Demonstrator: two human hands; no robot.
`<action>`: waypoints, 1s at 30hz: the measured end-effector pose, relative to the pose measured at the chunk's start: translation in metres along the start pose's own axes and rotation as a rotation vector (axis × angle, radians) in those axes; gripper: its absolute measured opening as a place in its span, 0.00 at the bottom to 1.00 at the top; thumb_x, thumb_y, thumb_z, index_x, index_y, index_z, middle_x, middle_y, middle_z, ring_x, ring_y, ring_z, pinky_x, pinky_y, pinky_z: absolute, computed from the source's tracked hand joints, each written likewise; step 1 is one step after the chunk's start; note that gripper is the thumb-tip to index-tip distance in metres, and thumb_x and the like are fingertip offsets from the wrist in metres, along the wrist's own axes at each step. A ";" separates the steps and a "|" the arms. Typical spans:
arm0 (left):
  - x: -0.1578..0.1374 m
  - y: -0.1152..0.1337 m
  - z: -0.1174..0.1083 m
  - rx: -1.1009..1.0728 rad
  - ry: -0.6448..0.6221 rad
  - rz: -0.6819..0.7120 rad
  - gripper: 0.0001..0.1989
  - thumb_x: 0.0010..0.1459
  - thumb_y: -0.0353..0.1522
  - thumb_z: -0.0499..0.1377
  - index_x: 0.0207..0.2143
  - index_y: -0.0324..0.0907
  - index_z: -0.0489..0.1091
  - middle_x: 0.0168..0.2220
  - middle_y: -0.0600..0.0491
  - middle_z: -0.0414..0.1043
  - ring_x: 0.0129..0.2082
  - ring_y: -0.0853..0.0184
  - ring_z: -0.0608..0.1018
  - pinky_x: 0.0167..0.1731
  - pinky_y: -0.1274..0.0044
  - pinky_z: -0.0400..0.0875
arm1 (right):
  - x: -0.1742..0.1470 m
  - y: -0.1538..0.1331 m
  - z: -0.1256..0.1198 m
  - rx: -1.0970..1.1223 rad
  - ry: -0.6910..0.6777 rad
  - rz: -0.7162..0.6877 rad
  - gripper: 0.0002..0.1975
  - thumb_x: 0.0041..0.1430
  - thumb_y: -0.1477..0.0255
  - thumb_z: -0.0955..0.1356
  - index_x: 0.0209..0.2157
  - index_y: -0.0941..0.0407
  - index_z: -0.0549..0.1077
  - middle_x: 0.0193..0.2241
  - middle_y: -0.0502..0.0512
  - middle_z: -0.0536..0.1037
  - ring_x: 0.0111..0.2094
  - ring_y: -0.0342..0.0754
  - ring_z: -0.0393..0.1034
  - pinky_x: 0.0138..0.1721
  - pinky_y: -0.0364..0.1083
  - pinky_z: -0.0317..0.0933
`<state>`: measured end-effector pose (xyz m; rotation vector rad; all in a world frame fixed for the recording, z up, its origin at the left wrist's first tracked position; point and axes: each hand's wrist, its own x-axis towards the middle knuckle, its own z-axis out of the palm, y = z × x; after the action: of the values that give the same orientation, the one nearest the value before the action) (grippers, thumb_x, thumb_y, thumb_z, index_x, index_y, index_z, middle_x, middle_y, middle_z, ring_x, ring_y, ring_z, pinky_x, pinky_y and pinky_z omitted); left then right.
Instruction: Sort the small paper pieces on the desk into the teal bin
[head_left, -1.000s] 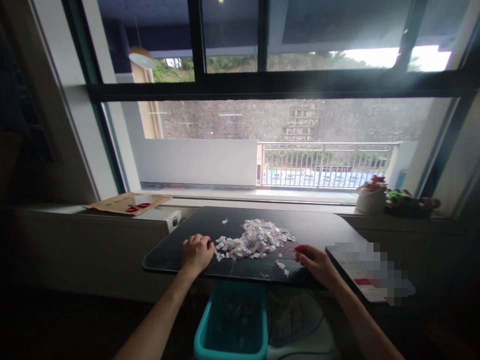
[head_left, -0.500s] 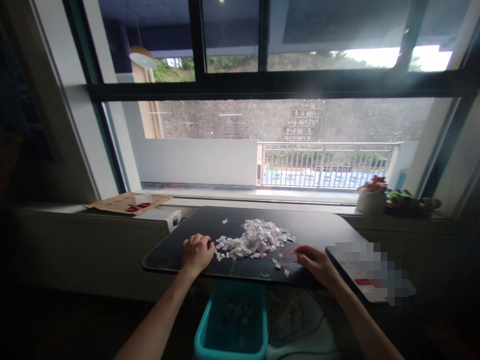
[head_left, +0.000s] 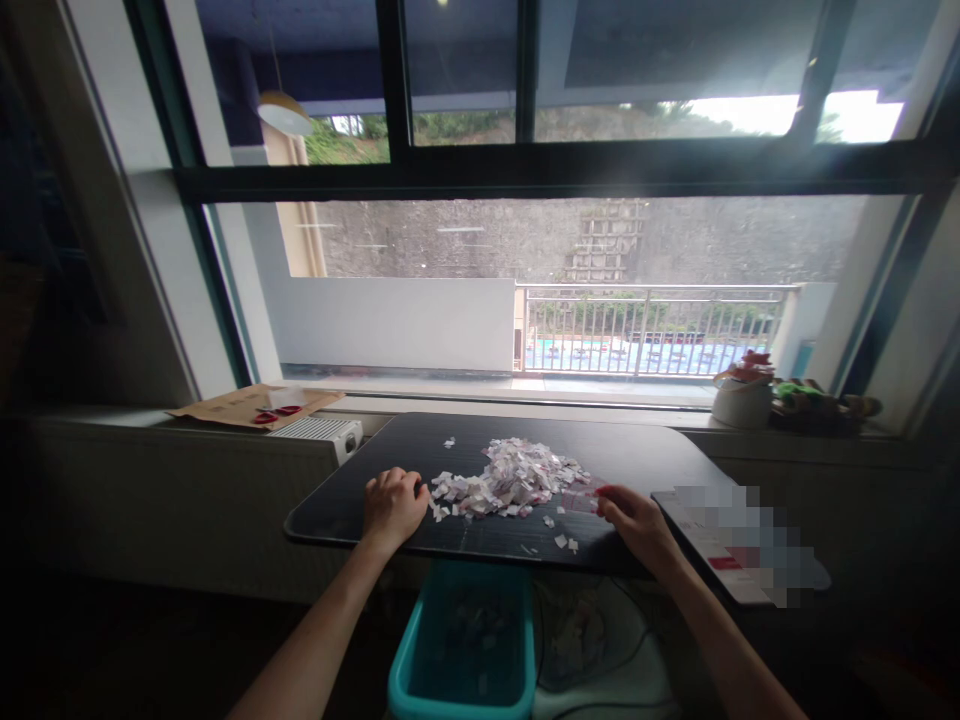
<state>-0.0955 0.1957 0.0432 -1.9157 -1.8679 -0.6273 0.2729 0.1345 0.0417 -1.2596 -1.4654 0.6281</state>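
A heap of small torn paper scraps (head_left: 525, 472), white with pinkish tints, lies on the black tabletop (head_left: 637, 455). My right hand (head_left: 631, 515) pinches a thin, see-through, pinkish flat plastic piece (head_left: 579, 499) at the heap's right side; its exact kind is not clear. Just below that piece are a few loose scraps (head_left: 561, 541). At the heap's left end, my left hand (head_left: 395, 503) rests on the tabletop with its fingers curled in, and no object shows in it.
Below the table's front edge stands a turquoise bin (head_left: 400, 690) with scraps inside. A partly blurred flat item (head_left: 694, 530) lies at the right. Red-handled scissors (head_left: 279, 413) lie on brown paper (head_left: 217, 408) on the sill. A white pot (head_left: 742, 403) stands at the right.
My right hand has shifted slightly right and away from me with the plastic piece. A loose scrap near the front edge has slid a little towards me. My left hand stays still.
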 end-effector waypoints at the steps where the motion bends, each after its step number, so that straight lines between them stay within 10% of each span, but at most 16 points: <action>1: 0.000 0.000 0.000 0.000 0.001 -0.001 0.13 0.55 0.35 0.52 0.36 0.41 0.75 0.37 0.46 0.73 0.41 0.56 0.73 0.42 0.67 0.62 | 0.001 0.001 0.000 -0.011 0.018 0.004 0.13 0.49 0.64 0.67 0.33 0.58 0.76 0.25 0.54 0.78 0.30 0.49 0.72 0.35 0.46 0.64; 30: 0.000 0.003 -0.006 0.007 -0.032 -0.011 0.14 0.56 0.35 0.51 0.36 0.42 0.74 0.38 0.46 0.73 0.41 0.56 0.72 0.42 0.68 0.62 | -0.005 -0.008 -0.003 0.063 -0.202 0.007 0.09 0.46 0.70 0.66 0.26 0.58 0.77 0.20 0.51 0.76 0.25 0.47 0.70 0.30 0.44 0.64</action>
<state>-0.0926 0.1922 0.0481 -1.9228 -1.8987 -0.5961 0.2724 0.1273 0.0476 -1.1799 -1.5934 0.8198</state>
